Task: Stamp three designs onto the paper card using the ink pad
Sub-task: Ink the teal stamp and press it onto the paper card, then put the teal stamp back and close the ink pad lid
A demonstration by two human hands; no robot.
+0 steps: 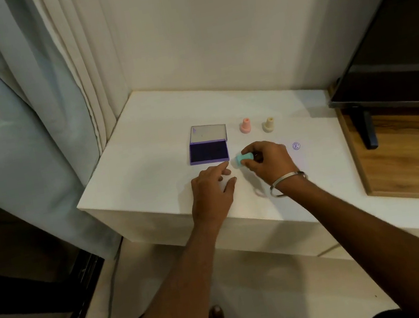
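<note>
- My right hand (265, 162) grips the small teal plastic stamp (244, 159), tipped on its side, fingers curled round it, just off the ink pad's near right corner.
- My left hand (212, 189) lies flat, fingers straight, pressing on the white paper card (281, 163); index fingertip nearly at the ink pad's near edge.
- The card is white on white, so its edges are hard to tell; one round purple stamped design (295, 146) shows at 3 o'clock from my right hand.
- The rectangular purple ink pad (209, 152) sits at 10 o'clock from the teal stamp, clear lid (208, 132) swung open behind it, dark pad face exposed.
- A pink plastic stamp (245, 125) stands upright at 12 o'clock from my right hand; a cream plastic stamp (268, 124) is just beside it to the right, apart from it.
- The white tabletop (149, 169) has bare surface at 9 o'clock of the ink pad, out to the left edge.
- The table's front edge runs just under my left palm.
- A pale curtain (18, 135) hangs past the left edge.
- A dark flat screen (394, 58) on its stand sits at 2 o'clock, over a wooden panel (410, 158) along the right edge.
- A silver bangle (287, 183) is on my right wrist.
</note>
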